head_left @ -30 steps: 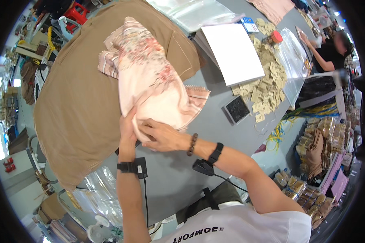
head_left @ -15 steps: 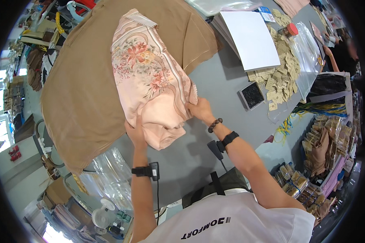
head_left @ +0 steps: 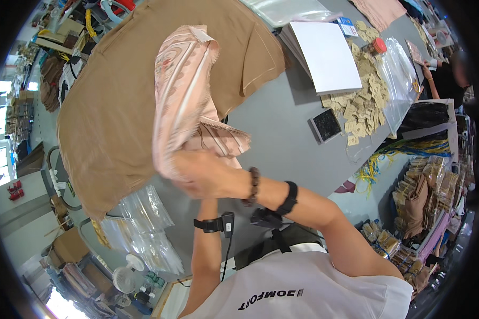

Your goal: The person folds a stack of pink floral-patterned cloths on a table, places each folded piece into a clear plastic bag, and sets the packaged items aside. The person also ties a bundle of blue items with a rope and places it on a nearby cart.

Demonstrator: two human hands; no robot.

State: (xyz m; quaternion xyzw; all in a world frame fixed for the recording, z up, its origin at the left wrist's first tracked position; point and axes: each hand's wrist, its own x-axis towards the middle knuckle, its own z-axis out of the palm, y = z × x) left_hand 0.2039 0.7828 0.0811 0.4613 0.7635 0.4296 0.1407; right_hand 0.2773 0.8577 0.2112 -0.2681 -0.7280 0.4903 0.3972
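Observation:
A pale pink scarf (head_left: 186, 90) with a floral print and zigzag edges lies partly over a large brown cloth (head_left: 112, 106). Its right side is turned over toward the left, so mostly striped border shows. My right hand (head_left: 205, 173) reaches across to the scarf's near end and is closed on it, blurred by motion. Under that hand, my left forearm (head_left: 206, 255) comes up from the lower edge; the left hand's fingers are hidden behind the right hand and the cloth.
Clear plastic bags (head_left: 149, 228) lie at the table's near left. On the right are a white board-like stack (head_left: 324, 58), a black pad in a box (head_left: 325, 125), a heap of small beige tags (head_left: 364, 98) and a red-lidded jar (head_left: 375, 46). Another person (head_left: 447, 80) stands far right.
My right hand has swept left across my left hand, carrying the scarf's right edge over. The flowers are now mostly covered, and the scarf is narrower.

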